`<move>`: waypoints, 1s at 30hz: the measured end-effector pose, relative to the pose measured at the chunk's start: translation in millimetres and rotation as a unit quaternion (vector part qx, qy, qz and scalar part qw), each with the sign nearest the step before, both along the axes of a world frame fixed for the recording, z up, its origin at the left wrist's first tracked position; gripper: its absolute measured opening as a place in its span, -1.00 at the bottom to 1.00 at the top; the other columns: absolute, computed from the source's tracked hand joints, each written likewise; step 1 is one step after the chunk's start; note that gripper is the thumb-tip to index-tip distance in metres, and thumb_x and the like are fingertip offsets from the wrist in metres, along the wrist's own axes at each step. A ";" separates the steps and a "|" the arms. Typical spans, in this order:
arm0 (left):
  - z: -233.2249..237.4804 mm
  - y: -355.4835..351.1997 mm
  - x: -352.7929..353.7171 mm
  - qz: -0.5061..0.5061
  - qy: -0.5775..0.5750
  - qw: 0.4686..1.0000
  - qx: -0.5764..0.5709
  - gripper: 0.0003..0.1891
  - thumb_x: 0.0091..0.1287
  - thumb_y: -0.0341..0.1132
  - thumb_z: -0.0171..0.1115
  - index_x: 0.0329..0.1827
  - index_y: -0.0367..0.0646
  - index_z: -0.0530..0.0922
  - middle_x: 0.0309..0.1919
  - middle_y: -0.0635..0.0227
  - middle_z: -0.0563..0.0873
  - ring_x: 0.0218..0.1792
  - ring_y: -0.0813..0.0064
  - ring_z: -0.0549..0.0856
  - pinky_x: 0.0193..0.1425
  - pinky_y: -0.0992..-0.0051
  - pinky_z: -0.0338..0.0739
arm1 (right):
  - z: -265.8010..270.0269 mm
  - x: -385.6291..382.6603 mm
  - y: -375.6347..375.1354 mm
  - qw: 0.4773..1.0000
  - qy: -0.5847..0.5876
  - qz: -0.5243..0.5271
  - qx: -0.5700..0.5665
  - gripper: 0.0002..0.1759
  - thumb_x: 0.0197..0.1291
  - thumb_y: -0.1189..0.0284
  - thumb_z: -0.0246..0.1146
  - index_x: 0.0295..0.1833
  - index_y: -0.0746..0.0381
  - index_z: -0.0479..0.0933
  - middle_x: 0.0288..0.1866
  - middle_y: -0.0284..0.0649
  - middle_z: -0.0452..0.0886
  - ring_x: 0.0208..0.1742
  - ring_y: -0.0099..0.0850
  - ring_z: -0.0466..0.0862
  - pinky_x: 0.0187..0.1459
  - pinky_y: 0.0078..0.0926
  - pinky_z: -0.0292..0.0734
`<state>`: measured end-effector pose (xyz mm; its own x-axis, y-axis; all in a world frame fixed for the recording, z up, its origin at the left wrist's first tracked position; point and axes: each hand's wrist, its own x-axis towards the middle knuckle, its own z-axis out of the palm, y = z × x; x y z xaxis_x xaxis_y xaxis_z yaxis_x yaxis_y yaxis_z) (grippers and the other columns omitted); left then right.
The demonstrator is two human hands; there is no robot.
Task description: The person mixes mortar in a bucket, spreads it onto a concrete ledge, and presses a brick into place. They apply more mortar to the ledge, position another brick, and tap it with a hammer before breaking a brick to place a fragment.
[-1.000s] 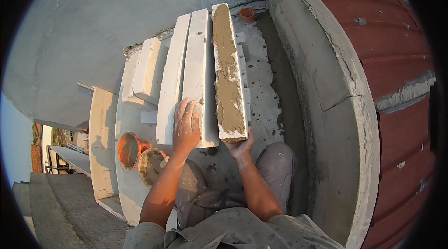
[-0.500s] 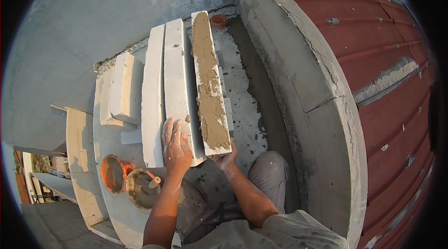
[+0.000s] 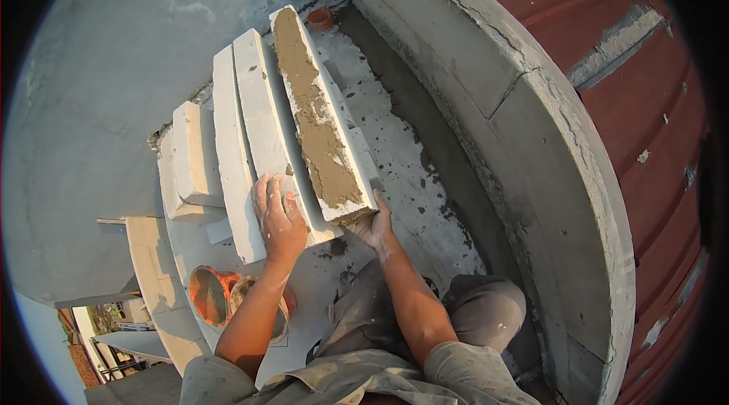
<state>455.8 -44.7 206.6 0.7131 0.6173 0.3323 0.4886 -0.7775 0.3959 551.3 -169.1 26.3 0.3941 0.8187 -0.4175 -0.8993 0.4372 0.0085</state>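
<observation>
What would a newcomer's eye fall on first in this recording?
The mortar-topped white block near the middle stands out first, with the right hand at its near end. Just left of it, the left hand rests on another white block. A red roof fills the right side.

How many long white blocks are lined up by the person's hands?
3: the mortar-coated block held at its near end by the right hand, the middle block under the left hand, and the leftmost block beside it. Others may be hidden beneath.
</observation>
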 end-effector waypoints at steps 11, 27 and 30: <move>-3.7 6.0 -7.3 -0.023 -0.025 0.999 -0.024 -0.52 0.49 -0.34 0.10 0.42 -0.36 0.41 0.48 -0.06 0.29 0.54 -0.06 0.18 0.62 0.03 0.09 | 15.5 -76.2 -162.7 0.991 0.057 -0.056 -0.107 -0.26 0.41 -0.17 -0.06 0.26 0.25 0.53 -0.18 0.11 0.71 -0.34 0.02 0.73 -0.41 -0.12 0.72; 32.1 166.5 242.8 -0.043 0.326 0.858 -0.394 0.16 0.12 0.74 -0.08 0.38 -0.20 0.52 0.06 -0.05 0.68 -0.03 0.00 0.69 -0.15 0.07 0.62 | -9.5 -165.8 -301.7 0.961 0.033 -0.116 -0.248 -0.39 0.36 0.00 0.17 0.24 0.29 0.56 0.04 0.01 0.71 -0.06 -0.13 0.75 -0.02 -0.11 0.68; 17.8 166.0 238.3 -0.133 0.306 0.762 -0.556 0.11 0.12 0.72 -0.05 0.41 -0.11 0.51 0.22 -0.05 0.64 0.21 -0.17 0.59 0.18 -0.15 0.51 | -11.1 -153.7 -301.6 0.936 0.019 -0.097 -0.338 -0.45 0.36 0.05 0.22 0.19 0.29 0.57 0.08 -0.06 0.72 0.01 -0.17 0.75 0.09 -0.12 0.69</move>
